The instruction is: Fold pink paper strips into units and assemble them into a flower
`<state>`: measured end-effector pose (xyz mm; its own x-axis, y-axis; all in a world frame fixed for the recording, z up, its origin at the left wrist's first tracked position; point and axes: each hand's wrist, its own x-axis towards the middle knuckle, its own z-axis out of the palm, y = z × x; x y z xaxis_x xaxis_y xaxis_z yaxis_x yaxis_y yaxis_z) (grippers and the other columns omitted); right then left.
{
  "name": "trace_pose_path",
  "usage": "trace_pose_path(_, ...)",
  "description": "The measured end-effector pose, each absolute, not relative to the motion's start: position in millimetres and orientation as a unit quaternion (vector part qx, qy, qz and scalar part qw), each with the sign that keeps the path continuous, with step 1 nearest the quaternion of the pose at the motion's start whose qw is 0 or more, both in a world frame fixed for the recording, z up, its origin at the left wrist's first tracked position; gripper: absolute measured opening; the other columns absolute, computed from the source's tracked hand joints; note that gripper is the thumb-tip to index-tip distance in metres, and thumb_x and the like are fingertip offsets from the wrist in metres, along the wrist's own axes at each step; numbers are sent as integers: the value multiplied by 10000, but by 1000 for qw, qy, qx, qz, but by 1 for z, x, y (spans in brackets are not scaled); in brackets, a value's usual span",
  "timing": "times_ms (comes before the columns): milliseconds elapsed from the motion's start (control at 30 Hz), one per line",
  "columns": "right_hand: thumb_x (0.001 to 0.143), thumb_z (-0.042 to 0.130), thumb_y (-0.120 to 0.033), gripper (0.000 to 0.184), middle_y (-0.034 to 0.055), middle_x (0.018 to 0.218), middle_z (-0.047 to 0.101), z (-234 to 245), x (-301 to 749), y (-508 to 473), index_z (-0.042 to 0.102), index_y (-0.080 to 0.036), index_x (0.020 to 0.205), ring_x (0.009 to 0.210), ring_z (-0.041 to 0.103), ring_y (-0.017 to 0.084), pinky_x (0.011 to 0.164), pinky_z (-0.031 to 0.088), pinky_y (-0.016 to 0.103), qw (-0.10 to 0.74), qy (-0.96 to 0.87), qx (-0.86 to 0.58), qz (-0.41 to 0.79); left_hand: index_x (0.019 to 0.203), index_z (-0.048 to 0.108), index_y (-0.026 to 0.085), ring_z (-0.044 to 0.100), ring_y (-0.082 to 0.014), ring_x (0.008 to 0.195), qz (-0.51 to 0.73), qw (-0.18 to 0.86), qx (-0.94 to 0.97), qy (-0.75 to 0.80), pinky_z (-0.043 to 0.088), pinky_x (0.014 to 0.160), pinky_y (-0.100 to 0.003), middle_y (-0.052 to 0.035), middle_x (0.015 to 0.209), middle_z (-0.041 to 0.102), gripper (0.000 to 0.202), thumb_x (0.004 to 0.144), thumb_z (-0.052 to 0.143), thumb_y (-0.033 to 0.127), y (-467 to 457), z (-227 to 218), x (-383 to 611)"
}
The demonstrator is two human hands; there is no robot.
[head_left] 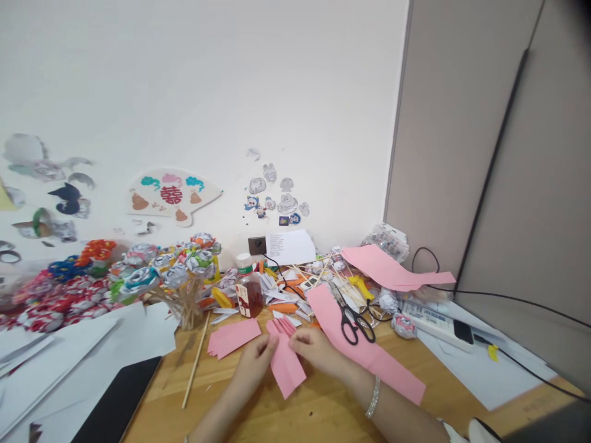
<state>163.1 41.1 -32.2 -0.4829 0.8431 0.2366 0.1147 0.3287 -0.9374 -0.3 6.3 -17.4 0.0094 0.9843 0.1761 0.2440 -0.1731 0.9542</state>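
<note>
My left hand [253, 365] and my right hand [316, 351] meet over a folded pink paper piece [286, 369] on the wooden desk [323, 412]. Both hands pinch it with bent fingers, the left at its left edge, the right at its upper right. A bracelet sits on my right wrist. A stack of small pink sheets [233, 336] lies just left of my hands. A long pink paper strip [369, 354] runs to the right of them, with black scissors [351, 317] lying on it.
A small glue bottle [249, 295] stands behind the hands. Paper flowers on sticks [175, 271] crowd the back left. A wooden skewer [196, 363], white sheets [92, 351] and a dark tablet [115, 406] lie at left. Cables and a remote [438, 323] lie at right.
</note>
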Motion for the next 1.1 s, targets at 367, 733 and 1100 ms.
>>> trace_pose_path(367, 715, 600, -399, 287, 5, 720, 578, -24, 164, 35, 601, -164, 880, 628, 570, 126, 600, 443, 251, 368, -699, -247, 562, 464, 389, 200, 314, -66, 261, 563, 423, 452, 547, 217, 317, -187, 92, 287, 343, 407, 578, 568, 548, 14, -10, -12)
trace_pose_path(733, 754, 565, -229, 200, 48, 927, 646, -22, 166, 35, 655, -218, 932, 871, 580, 186, 776, 443, 306, 396, -785, -305, 366, 641, 498, 158, 448, -92, 253, 481, 547, 492, 477, 273, 269, -181, 38, 404, 533, 391, 659, 560, 543, 18, -33, -4)
trace_pose_path(1100, 782, 532, -173, 172, 33, 854, 656, -21, 170, 42, 669, -210, 879, 828, 571, 159, 765, 421, 269, 369, -853, -251, 272, 639, 511, 148, 437, -74, 288, 464, 547, 538, 443, 300, 310, -184, 47, 418, 524, 326, 665, 592, 463, 17, -38, -5)
